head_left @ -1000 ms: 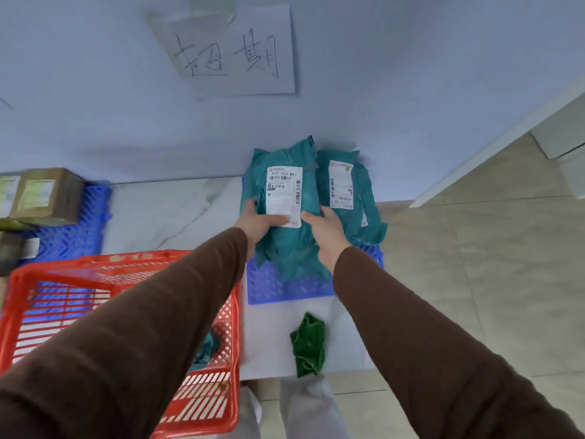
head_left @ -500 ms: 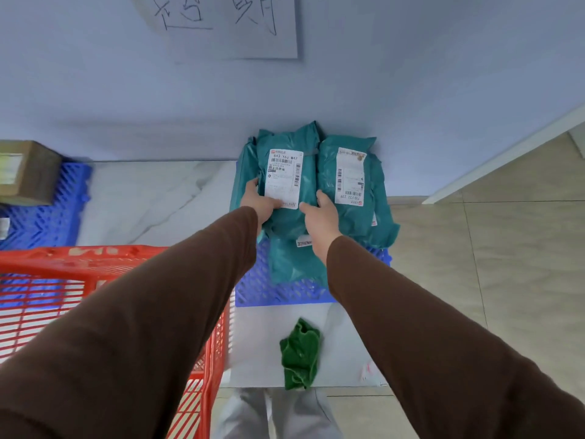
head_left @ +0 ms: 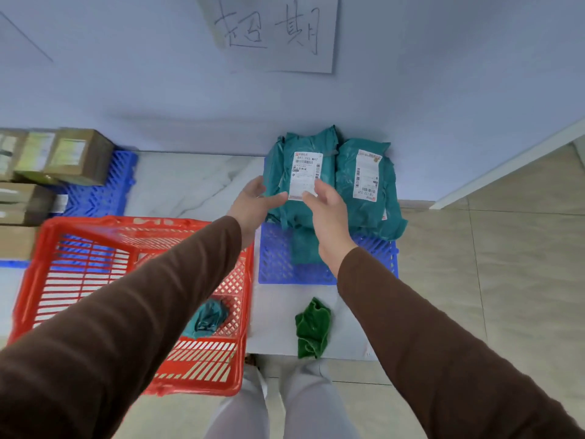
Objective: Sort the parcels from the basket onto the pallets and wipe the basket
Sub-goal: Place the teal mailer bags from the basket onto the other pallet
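We saw a white paper sheet [head_left: 278, 30] on the blue wall with two handwritten Chinese characters, "超期". The teal plastic mailer parcel [head_left: 300, 182] stood against that wall on the right-hand blue plastic grid pallet [head_left: 278, 264], long axis running away from the person, white shipping label [head_left: 305, 175] facing up; its print was too blurred for us to read beyond barcodes. A second teal mailer parcel [head_left: 364, 185] lay just beside it. The left hand [head_left: 256, 204] and right hand [head_left: 326, 207] hovered with relaxed, spread fingers at the first parcel's near end; whether they touched it, we could not tell. Another teal parcel [head_left: 205, 318] sat in the red plastic slatted basket [head_left: 63, 280], partly hidden by a brown sleeve. A crumpled green cloth [head_left: 311, 327] lay on the marble-patterned table [head_left: 190, 185]. Brown cardboard boxes [head_left: 72, 156] were cut off at left.
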Demonstrator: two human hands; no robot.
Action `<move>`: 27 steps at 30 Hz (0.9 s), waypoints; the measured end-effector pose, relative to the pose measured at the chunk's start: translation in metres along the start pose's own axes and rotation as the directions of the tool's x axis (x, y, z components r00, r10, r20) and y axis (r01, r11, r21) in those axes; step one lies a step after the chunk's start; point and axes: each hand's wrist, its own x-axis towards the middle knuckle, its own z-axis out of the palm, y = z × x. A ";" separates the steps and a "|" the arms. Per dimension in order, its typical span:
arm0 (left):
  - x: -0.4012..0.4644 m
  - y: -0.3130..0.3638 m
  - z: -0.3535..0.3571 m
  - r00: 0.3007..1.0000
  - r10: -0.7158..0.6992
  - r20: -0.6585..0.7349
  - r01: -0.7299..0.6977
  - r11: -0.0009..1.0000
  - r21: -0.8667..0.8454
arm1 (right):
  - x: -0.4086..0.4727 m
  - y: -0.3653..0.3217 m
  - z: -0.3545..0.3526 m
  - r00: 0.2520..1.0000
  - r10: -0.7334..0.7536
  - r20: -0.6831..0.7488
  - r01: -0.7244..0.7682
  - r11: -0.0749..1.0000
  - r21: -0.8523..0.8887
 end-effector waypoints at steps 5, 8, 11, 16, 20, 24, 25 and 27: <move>-0.062 0.002 -0.078 0.995 0.094 -0.013 -0.094 0.995 -0.032 | -0.062 -0.006 0.047 0.993 -0.026 0.117 0.024 1.000 0.015; -0.090 -0.013 -0.132 0.990 0.143 0.000 -0.143 0.990 0.005 | -0.097 0.009 0.084 0.986 0.029 0.162 -0.032 0.999 0.019; -0.100 -0.048 -0.185 0.991 0.130 0.028 -0.130 0.991 0.005 | -0.120 0.034 0.124 0.975 0.129 0.179 -0.135 0.991 0.021; -0.085 -0.106 -0.266 0.997 -0.057 0.059 0.049 0.990 0.134 | -0.139 0.087 0.178 0.880 0.426 0.211 -0.421 0.904 -0.071; -0.057 -0.147 -0.318 0.970 -0.244 0.022 0.223 0.917 0.329 | -0.132 0.129 0.207 0.814 0.568 0.121 -0.541 0.817 -0.199; -0.037 -0.180 -0.340 0.920 -0.389 0.051 0.331 0.840 0.429 | -0.121 0.160 0.221 0.706 0.707 0.042 -0.653 0.673 -0.348; -0.033 -0.185 -0.341 0.909 -0.415 0.046 0.350 0.818 0.456 | -0.119 0.165 0.222 0.678 0.735 0.022 -0.674 0.633 -0.380; -0.028 -0.193 -0.336 0.890 -0.453 0.050 0.379 0.798 0.468 | -0.110 0.175 0.224 0.637 0.771 -0.004 -0.699 0.576 -0.424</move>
